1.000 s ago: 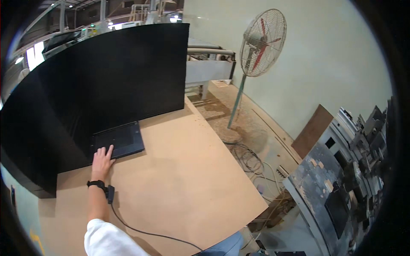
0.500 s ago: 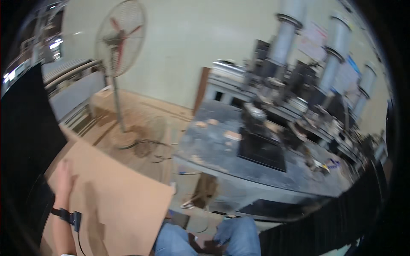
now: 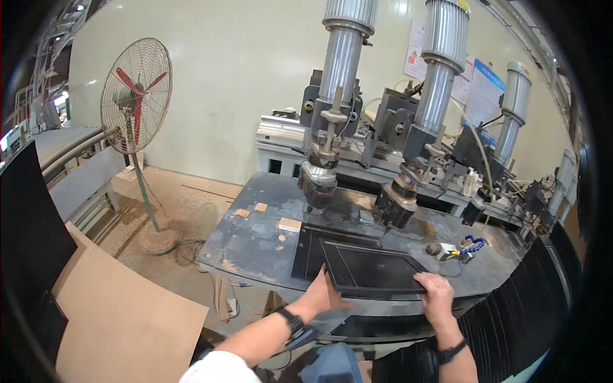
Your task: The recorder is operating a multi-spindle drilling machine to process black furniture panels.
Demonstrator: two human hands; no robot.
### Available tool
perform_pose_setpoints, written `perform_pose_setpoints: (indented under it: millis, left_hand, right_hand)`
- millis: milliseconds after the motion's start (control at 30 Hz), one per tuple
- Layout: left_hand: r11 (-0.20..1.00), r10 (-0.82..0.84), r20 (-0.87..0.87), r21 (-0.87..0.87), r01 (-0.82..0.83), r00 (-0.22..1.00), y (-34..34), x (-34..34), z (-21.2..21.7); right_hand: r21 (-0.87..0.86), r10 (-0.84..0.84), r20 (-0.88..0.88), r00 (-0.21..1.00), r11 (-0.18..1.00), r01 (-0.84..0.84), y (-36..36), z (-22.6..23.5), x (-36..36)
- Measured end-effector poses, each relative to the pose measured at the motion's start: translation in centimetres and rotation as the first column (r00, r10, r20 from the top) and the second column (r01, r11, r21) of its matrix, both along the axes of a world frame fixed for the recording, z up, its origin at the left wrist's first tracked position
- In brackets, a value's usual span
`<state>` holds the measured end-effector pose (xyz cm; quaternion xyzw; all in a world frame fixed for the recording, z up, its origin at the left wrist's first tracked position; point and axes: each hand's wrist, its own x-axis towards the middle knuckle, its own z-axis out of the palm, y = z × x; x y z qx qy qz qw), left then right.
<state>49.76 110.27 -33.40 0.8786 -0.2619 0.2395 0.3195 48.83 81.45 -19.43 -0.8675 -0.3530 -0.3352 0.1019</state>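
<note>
A black rectangular panel (image 3: 377, 267) with grooved lines is tilted over the near edge of the grey worktable (image 3: 255, 220). My left hand (image 3: 320, 295) grips its near left corner, thumb up against the edge; the fingers beneath are partly hidden and smeared. At the near right corner, my right hand (image 3: 437, 295) is closed on the same panel, with fingers over the top. Another black panel (image 3: 305, 255) lies flat on the table, partly covered by the held one. Behind both panels stand the machine's spindle heads (image 3: 319, 179).
Grey cylindrical motors (image 3: 440, 32) rise above the machine. Small wood offcuts (image 3: 290, 225) and a blue jointed hose (image 3: 474, 242) lie on the table. Brown board (image 3: 121, 313) is at lower left, stacked black panels (image 3: 504, 325) at right. A standing fan (image 3: 136, 96) is by the wall.
My view has swung toward the machine. My left hand has gone from the brown board to the black panel. My right hand, unseen before, is now on that panel, which is raised and tilted.
</note>
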Motion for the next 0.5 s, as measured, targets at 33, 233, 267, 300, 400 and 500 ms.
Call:
perform_pose_setpoints:
  millis: [33,233,267,300,400,500]
  left_hand:
    - [0.912,0.137,0.194,0.358,-0.2,0.971,0.3,-3.4,2.1]
    - [0.778,0.077,0.251,0.59,-0.215,0.965,8.9,-21.2,4.6]
    - [0.75,0.122,0.238,0.613,-0.247,0.964,10.4,-24.7,5.2]
    - [0.717,0.179,0.228,0.636,-0.286,0.957,12.0,-28.3,5.5]
    - [0.649,0.442,0.255,0.571,-0.503,0.86,15.9,-38.3,5.9]
    - [0.336,0.767,0.355,0.487,-0.806,0.534,20.5,-47.6,5.7]
  right_hand:
    - [0.018,-0.007,-0.032,0.999,1.0,0.008,0.9,-1.8,1.3]
    - [-0.152,-0.095,-0.147,0.985,0.986,0.073,5.1,-10.2,8.5]
    - [-0.148,-0.078,-0.209,0.975,0.988,0.047,5.5,-10.9,9.4]
    - [-0.145,-0.048,-0.268,0.962,0.989,0.009,6.2,-11.5,10.5]
    - [-0.019,0.054,-0.372,0.927,0.998,-0.066,8.7,-10.9,13.0]
    - [-0.055,0.011,-0.439,0.898,0.998,-0.039,9.4,-11.1,14.0]
